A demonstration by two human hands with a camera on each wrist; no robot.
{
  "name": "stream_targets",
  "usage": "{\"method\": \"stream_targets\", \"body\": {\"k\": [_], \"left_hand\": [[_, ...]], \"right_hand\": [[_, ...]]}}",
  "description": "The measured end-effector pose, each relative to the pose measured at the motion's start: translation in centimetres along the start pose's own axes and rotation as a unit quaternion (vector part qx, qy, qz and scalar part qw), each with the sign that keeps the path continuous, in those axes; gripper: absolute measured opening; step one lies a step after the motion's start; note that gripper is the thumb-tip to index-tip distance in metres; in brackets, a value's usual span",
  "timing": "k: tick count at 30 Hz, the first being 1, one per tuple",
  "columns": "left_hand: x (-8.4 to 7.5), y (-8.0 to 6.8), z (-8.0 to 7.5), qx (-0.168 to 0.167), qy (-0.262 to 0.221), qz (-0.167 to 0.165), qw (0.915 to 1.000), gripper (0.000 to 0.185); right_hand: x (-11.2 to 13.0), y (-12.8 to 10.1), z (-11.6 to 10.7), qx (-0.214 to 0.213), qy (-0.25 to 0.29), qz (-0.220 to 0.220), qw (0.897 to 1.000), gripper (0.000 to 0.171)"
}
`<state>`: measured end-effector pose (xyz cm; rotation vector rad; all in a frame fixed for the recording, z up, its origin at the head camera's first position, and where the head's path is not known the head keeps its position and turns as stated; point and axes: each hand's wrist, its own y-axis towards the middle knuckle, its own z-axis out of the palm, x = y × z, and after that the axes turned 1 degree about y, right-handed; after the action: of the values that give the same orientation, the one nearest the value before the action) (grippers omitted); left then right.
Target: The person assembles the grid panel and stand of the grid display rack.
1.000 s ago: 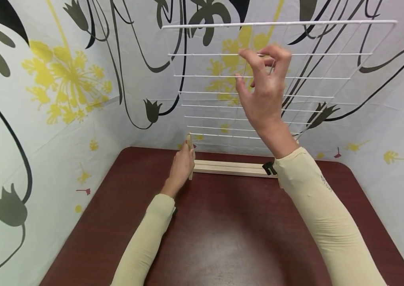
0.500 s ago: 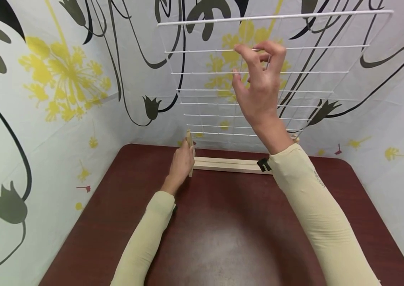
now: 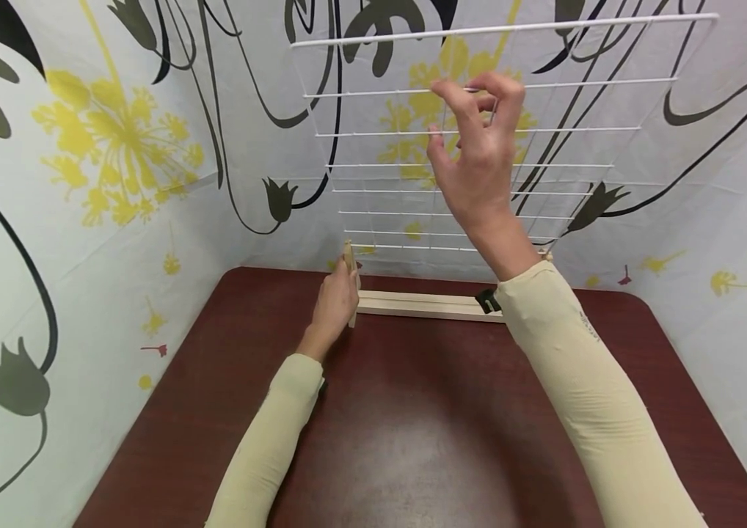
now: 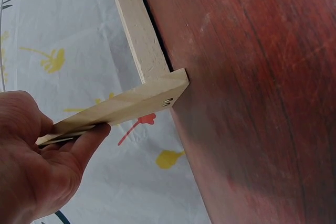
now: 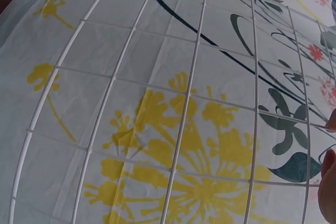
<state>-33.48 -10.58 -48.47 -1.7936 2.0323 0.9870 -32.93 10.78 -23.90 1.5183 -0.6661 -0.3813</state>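
From the head view, a white wire grid point(image 3: 479, 132) stands upright at the far edge of the dark red table point(image 3: 413, 440), its bottom sitting in a pale wooden base point(image 3: 426, 304) that runs along the back. The right hand point(image 3: 479, 158) is up at the grid with its fingers curled, and the fingertips look like they pinch one of the upper cross wires. The left hand point(image 3: 337, 301) is down low, wrapped around the wooden upright point(image 3: 350, 282) at the base's left end. A small black clip point(image 3: 487, 301) sits on the base near the right sleeve, and a flowery sheet point(image 3: 116, 147) hangs all around as a backdrop. Left wrist view: the left hand point(image 4: 37, 166) pinches the wooden upright point(image 4: 121, 109) between thumb and fingers, and that piece meets the long base rail point(image 4: 139, 30) right at the table point(image 4: 262, 103) edge. Right wrist view: mostly grid wires point(image 5: 184, 108) over the flowery sheet point(image 5: 157, 129), with just two fingertips point(image 5: 328, 182) peeking in at the right edge, so I can't tell the grip from here.
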Motion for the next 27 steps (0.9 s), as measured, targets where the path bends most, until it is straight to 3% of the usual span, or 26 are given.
{"method": "stream_targets", "body": {"k": [14, 27], "left_hand": [[-0.2, 0.2, -0.1, 0.013, -0.004, -0.006, 0.9999, 0.027], [0.0, 0.1, 0.2, 0.008, 0.003, -0.009, 0.9999, 0.026]], "right_hand": [[-0.9, 0.2, -0.4, 0.003, -0.002, -0.003, 1.000, 0.043], [-2.0, 0.8, -0.3, 0.053, -0.031, 0.021, 0.998, 0.048]]}}
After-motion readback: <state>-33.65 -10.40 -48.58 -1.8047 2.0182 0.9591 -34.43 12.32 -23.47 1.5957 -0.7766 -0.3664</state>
